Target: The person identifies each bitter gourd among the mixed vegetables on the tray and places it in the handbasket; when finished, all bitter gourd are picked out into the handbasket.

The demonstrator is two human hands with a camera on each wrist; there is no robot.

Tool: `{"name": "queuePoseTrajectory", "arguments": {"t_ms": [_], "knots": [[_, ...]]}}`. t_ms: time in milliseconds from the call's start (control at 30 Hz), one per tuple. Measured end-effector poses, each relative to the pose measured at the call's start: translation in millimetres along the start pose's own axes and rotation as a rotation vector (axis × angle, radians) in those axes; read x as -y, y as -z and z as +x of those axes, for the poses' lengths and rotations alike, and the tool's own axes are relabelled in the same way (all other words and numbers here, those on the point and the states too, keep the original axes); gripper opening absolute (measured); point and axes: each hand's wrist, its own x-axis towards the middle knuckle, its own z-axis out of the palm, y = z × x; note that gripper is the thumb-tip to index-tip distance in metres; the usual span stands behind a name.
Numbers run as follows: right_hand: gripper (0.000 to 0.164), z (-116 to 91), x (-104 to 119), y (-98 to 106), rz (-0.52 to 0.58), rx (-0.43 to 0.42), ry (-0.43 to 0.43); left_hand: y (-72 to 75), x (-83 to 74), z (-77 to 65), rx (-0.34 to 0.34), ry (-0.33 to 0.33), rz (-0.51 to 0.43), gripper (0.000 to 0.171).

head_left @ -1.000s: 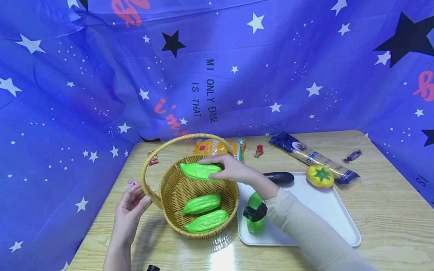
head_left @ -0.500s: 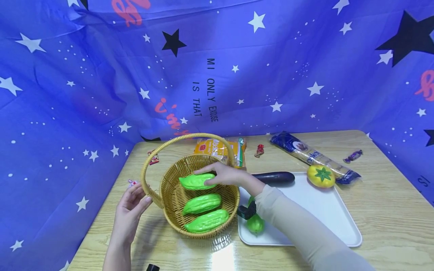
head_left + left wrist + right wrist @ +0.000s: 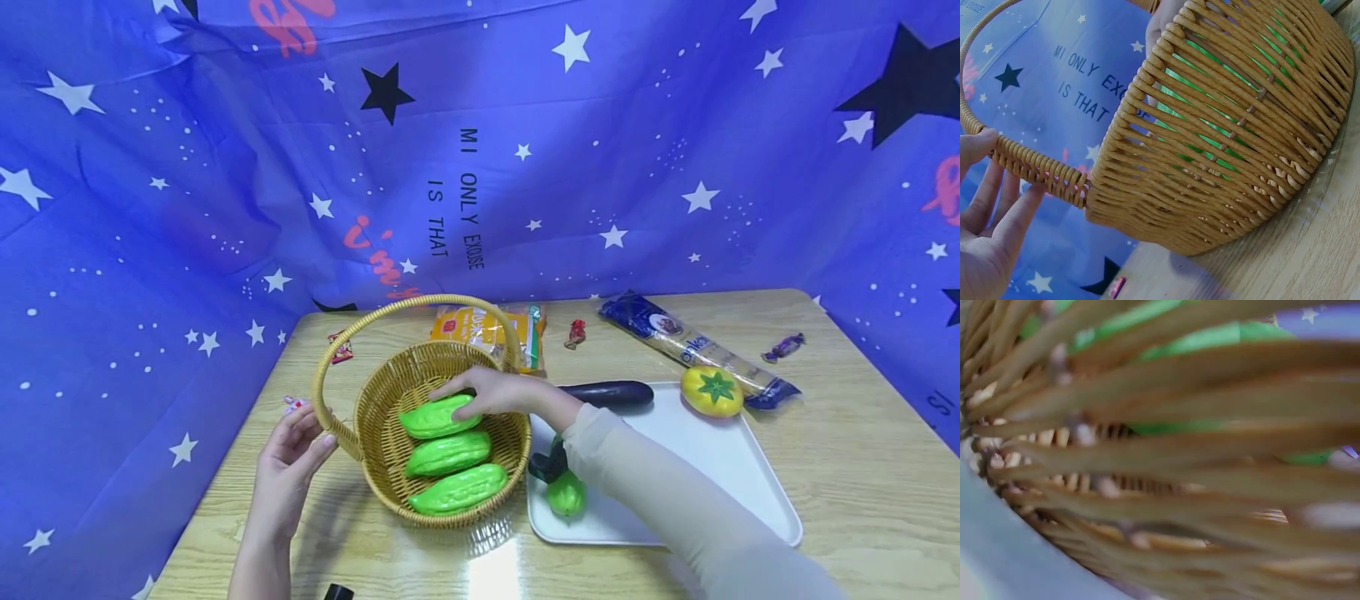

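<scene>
A round wicker basket (image 3: 378, 417) with a tall arched handle stands on the table. My left hand (image 3: 287, 462) pinches the handle near its left base; the left wrist view shows thumb and fingers (image 3: 1019, 215) on opposite sides of it. Inside the basket, my right hand (image 3: 497, 392) holds a light-green bumpy bitter melon (image 3: 435, 418) between thumb and fingers. This melon lies low, right beside a second bitter melon (image 3: 450, 452), with a third (image 3: 459, 490) nearer the front rim. Wicker strands (image 3: 1222, 444) fill the right wrist view, green showing through the gaps.
To the right, a white tray (image 3: 697, 467) bears an eggplant (image 3: 615, 393), a yellow tomato-like toy (image 3: 712, 392) and a green vegetable (image 3: 566, 496) partly hidden by the right wrist's black strap. Behind lie an orange packet (image 3: 487, 327), a long noodle packet (image 3: 667, 333) and several wrapped candies (image 3: 576, 333).
My right hand has lowered the bitter melon into the basket, moving toward the other two, so it now lies close against them. The left hand has stayed at the handle.
</scene>
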Motion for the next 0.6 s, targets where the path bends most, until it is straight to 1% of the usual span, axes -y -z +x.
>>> {"name": "queuePoseTrajectory", "arguments": {"t_ms": [167,367,467,600], "knots": [[0.048,-5.7,13.8,7.3,-0.056,0.024,0.004,0.4,0.2,0.4,0.008,-0.010,-0.011,0.044],[0.047,3.8,31.2,15.9,-0.034,0.070,0.013,2.4,-0.2,0.0,0.015,-0.022,-0.029,0.044],[0.046,11.2,31.1,16.3,-0.027,0.082,0.016,2.2,0.3,-0.4,0.015,-0.020,-0.035,0.044],[0.046,17.5,23.2,13.3,-0.012,0.079,-0.015,0.0,0.2,-0.1,-0.001,-0.001,0.000,0.043]]}}
